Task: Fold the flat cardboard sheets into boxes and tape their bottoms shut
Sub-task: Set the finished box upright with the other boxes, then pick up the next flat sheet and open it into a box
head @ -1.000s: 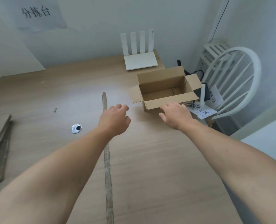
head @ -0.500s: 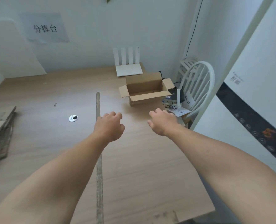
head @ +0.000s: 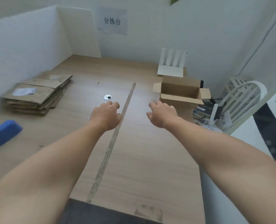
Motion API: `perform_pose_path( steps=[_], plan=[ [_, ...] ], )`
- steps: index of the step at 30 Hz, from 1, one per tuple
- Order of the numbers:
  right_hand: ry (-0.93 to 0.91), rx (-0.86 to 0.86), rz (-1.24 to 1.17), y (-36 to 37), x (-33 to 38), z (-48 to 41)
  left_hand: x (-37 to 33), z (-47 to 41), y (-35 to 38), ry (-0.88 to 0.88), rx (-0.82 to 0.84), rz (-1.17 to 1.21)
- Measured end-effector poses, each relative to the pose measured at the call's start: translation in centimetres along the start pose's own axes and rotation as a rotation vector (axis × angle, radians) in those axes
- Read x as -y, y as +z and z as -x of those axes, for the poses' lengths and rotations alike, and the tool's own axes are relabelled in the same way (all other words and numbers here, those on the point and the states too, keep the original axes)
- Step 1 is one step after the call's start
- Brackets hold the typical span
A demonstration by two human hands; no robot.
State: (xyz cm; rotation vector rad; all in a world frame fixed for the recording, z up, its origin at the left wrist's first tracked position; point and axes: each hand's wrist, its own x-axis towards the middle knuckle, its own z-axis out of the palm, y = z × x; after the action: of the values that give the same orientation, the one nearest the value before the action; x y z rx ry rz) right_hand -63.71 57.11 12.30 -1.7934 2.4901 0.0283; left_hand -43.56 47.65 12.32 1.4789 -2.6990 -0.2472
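Layout of the table (head: 142, 167) around the two hands.
The open box (head: 181, 94) stands just beyond the right hand (head: 162, 114), a router (head: 171, 71) behind it. The stack of flat sheets (head: 37, 94) lies well left of the left hand (head: 105, 116). A strip (head: 111, 143) runs between the hands.

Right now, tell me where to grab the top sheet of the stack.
Grip the top sheet at its right edge, coming in from the middle of the table with the left hand. It lies flat, so only an edge gives purchase, and the stack looks staggered there, likely leaving room for fingers underneath.
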Motion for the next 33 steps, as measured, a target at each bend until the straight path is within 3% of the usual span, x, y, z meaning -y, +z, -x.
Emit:
perform_pose_path(
  steps=[10, 19, 26, 33],
  plan=[
    [-0.489, -0.052, 0.058, -0.1, 18.5, -3.9, 15.6, 9.8, -3.5, -0.501, -0.101, -0.038],
    [-0.824, -0.059, 0.018, -0.6, 41.4, -5.0, 33.0, 19.3, -6.5, -0.791, -0.178, -0.057],
    [-0.875, -0.071, -0.029, 0.1, 56.3, -6.4, 46.0, 23.0, -9.3, -0.855, -0.16, -0.082],
    [-0.77, 0.016, -0.056, 1.4, 61.2, -11.1, 53.9, 18.7, -9.2, -0.808, -0.089, -0.023]
  ],
)
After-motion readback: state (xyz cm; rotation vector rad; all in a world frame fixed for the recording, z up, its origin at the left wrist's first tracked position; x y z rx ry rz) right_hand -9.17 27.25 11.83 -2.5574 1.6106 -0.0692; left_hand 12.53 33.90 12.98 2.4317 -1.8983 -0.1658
